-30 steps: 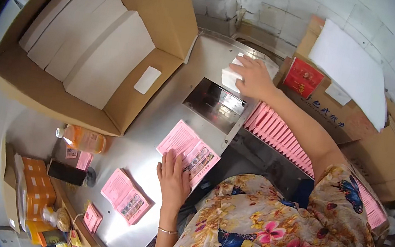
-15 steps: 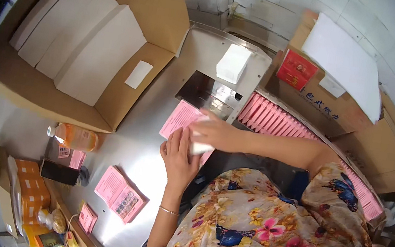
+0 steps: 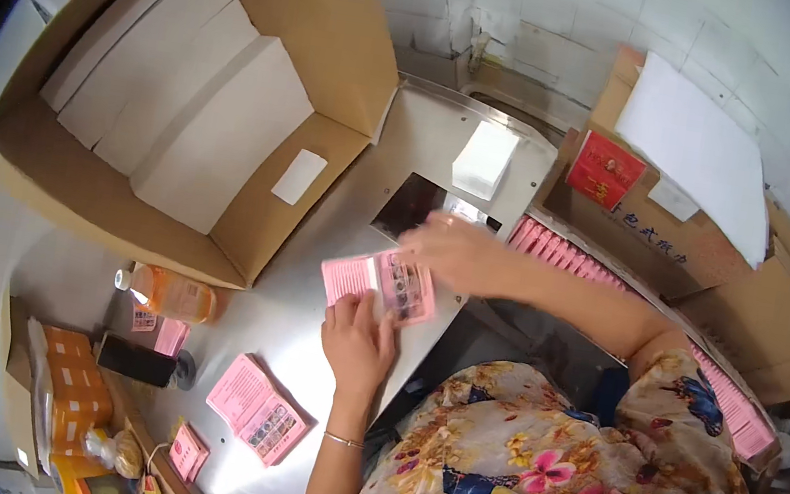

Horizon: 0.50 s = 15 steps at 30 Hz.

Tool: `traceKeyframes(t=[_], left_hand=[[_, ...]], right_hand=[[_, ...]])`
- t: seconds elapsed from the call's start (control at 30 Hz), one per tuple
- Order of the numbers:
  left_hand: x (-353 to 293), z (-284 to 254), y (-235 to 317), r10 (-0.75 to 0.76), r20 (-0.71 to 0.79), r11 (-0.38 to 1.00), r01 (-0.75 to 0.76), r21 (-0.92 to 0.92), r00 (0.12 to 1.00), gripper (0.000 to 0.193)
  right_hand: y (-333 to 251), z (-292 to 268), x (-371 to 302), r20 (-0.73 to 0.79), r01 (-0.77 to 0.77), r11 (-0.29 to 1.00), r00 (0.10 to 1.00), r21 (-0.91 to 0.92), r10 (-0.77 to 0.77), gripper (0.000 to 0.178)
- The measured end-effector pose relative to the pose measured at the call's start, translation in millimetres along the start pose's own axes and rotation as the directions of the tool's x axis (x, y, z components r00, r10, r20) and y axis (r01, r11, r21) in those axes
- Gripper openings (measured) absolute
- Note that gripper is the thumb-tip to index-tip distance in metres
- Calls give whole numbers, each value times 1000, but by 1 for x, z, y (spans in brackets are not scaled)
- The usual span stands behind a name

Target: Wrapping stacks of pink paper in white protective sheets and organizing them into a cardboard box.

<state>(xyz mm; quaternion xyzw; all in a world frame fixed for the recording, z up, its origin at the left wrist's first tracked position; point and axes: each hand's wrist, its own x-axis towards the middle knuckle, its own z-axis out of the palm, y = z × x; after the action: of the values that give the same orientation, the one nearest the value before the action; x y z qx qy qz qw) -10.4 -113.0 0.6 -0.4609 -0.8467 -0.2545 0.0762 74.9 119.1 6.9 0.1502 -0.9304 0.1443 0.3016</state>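
Observation:
My left hand (image 3: 358, 345) rests on a pink printed sheet (image 3: 405, 287) on the metal table, its fingers laid over the near edge and its thumb apart. The sheet has lines of print on its left half and small pictures on its right, with a narrow white strip between. Just beyond its upper right corner is my right hand (image 3: 455, 253), blurred by motion; whether its fingers hold anything is unclear. It partly covers a dark rectangular recess (image 3: 409, 205) in the table. A stack of similar pink sheets (image 3: 257, 410) lies to the near left.
A large open carton (image 3: 345, 28) with white paper stacks (image 3: 219, 131) stands at the left. A white stack (image 3: 484, 160) sits at the table's far end. Pink packs (image 3: 571, 255) fill a long box on the right. A bottle (image 3: 168, 293) and phone (image 3: 137, 359) are at the left.
My right hand has moved up and away from the left hand, and the white folded piece beneath it no longer shows. The pink sheet's picture half is now uncovered. The whole view has shifted slightly.

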Motion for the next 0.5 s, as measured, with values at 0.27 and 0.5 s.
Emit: traceKeyframes(t=[0.27,0.5], left_hand=[[23,-2,-2,393,-62,902,-398,-166,918,25],[-17,-26,-6,75,261,957,3,-289,962,30]], right_hand=[[81,-40,-26,-115,-475,841,880,-260,461,27],[71,-40,-24,-26,-465,857,881,-221,472,25]])
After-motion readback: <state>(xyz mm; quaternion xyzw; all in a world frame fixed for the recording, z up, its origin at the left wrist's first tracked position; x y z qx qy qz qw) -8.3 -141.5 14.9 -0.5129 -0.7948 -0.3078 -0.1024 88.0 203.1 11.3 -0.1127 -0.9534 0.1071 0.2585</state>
